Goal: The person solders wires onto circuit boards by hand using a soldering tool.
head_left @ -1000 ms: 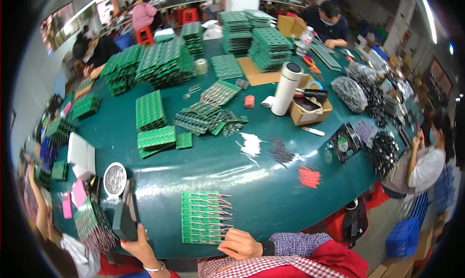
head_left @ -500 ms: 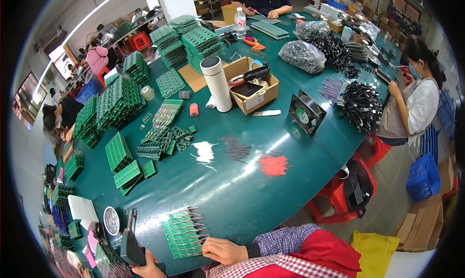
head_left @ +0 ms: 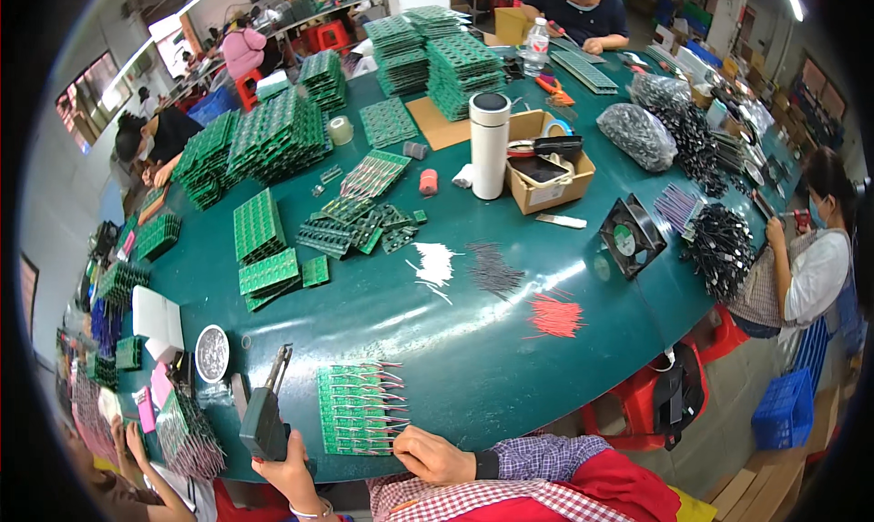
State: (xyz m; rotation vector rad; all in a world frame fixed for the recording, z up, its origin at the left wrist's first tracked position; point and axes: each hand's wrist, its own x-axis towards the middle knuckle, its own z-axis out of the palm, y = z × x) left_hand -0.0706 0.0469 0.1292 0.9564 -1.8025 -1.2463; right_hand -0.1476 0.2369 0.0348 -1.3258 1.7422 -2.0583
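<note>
Fingers (head_left: pixel 273 458) of the left hand (head_left: pixel 284 472) were clenched round the grip of a dark soldering gun (head_left: pixel 265 413), its tip tilted up and away over the green surface (head_left: pixel 473 358). The right hand (head_left: pixel 435 456) lay flat at the near edge, fingers released, fingertips touching the lower right corner of a green circuit panel (head_left: pixel 357 409) with pink and white leads jutting from its right side. The gun stood just left of this panel.

Beyond the panel lay three loose wire bundles: white (head_left: pixel 435 263), dark (head_left: pixel 494 269) and red (head_left: pixel 555 316), well apart from the hands. A round tin (head_left: pixel 212 352) sat left of the gun.

Mid-surface, an open brown cardboard box (head_left: pixel 546 172) bore a pale rectangular label on its near wall; a white cylindrical flask (head_left: pixel 490 145) with a black cap stood upright just beside its left side. A black square fan (head_left: pixel 630 237) leaned to the right of the box. Stacks of green boards (head_left: pixel 273 140) filled the far left. A blue crate (head_left: pixel 785 409) stood on the floor at right, near a seated person (head_left: pixel 801 267).
</note>
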